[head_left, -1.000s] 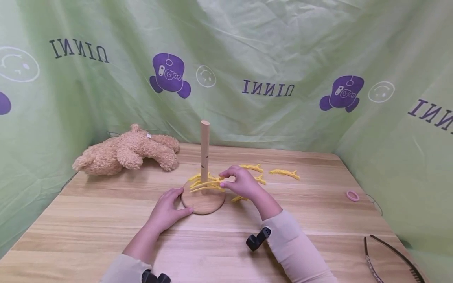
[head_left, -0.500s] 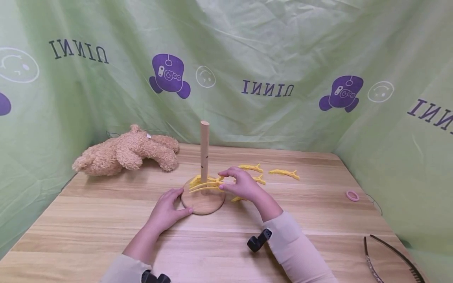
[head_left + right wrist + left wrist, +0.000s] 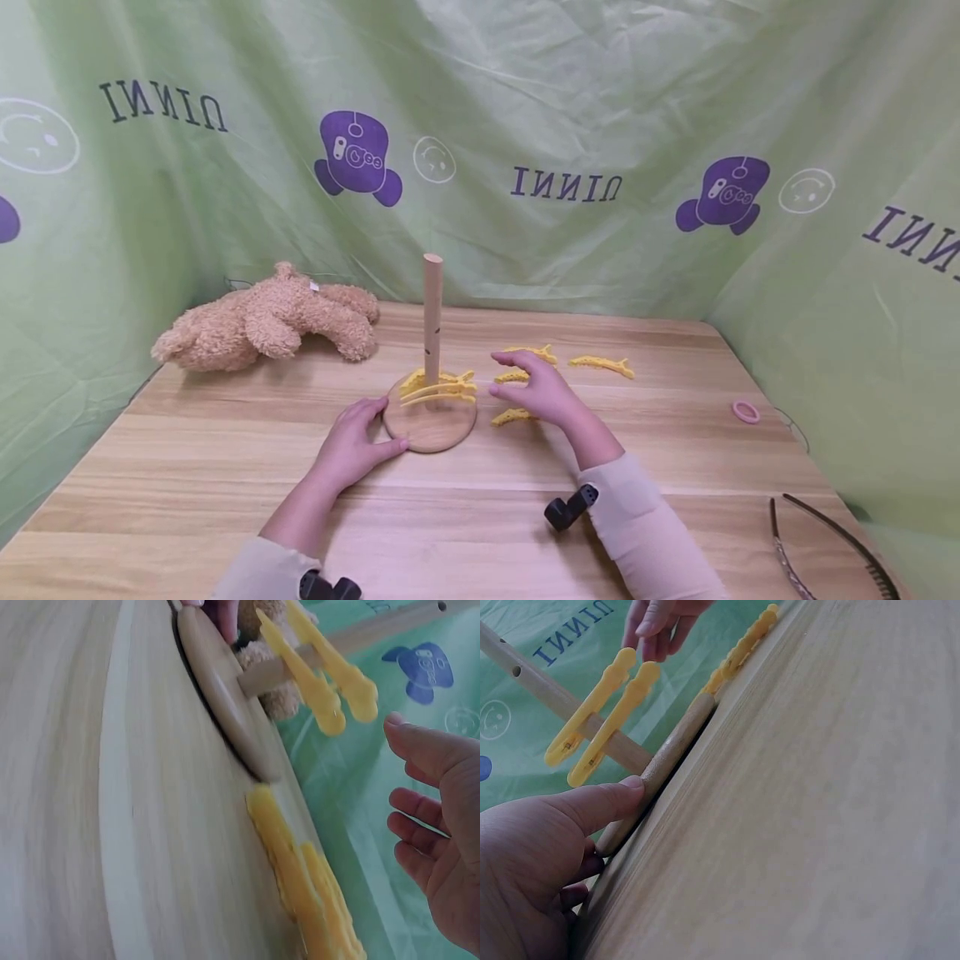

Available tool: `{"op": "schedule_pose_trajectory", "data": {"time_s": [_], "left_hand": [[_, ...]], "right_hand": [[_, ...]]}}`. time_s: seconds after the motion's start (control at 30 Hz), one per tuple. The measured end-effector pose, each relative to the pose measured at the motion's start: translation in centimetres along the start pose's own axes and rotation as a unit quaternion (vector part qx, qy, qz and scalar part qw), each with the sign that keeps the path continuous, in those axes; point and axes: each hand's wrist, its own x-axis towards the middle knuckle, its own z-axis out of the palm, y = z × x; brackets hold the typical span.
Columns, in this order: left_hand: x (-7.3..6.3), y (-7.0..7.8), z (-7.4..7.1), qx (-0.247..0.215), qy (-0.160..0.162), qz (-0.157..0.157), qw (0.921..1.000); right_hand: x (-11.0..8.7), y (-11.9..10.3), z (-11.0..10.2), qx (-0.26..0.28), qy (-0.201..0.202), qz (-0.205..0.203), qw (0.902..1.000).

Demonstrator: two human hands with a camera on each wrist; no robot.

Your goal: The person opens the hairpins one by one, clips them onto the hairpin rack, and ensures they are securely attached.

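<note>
A wooden stand with a round base [image 3: 429, 433] and an upright post [image 3: 432, 312] stands mid-table. Two yellow hair clips [image 3: 442, 389] are clamped on the post low down, one above the other; both show in the left wrist view [image 3: 615, 724]. My left hand [image 3: 352, 446] grips the base's left rim, thumb at the near edge [image 3: 604, 806]. To the right of the clamped clips, my right hand [image 3: 543, 385] hovers with fingers parted, holding nothing. Several more yellow hair clips lie beneath and beyond it, including one near its wrist [image 3: 513, 417]; some are partly hidden.
A brown teddy bear [image 3: 270, 325] lies at the back left. One yellow clip [image 3: 603, 366] lies apart at the right. Farther right are a pink ring [image 3: 746, 412] and dark headbands [image 3: 832, 533] at the near edge. A green curtain [image 3: 480, 100] surrounds the table.
My right hand has let go of the upper or lower clip on the post and drawn back to the right. The clip stays clamped there. My left hand has not moved.
</note>
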Motion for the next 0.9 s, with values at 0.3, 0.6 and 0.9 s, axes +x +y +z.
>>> {"op": "schedule_pose_trajectory", "data": {"time_s": [0.3,0.6,0.9], "left_hand": [[0.1,-0.1,0.0,0.005,-0.006,-0.005,1.0000],[0.0,-0.1,0.0,0.001,-0.004,-0.004,1.0000],[-0.1,0.0,0.0,0.003,-0.005,-0.006,1.0000]], "right_hand": [[-1.2,3.7,-2.7,-0.028,0.032,0.049,0.9979],[-2.5,8.7,-6.4,-0.049,0.063,0.112,0.9905],[-3.3,13.2,-9.2,-0.076,0.066,0.165,0.9811]]}}
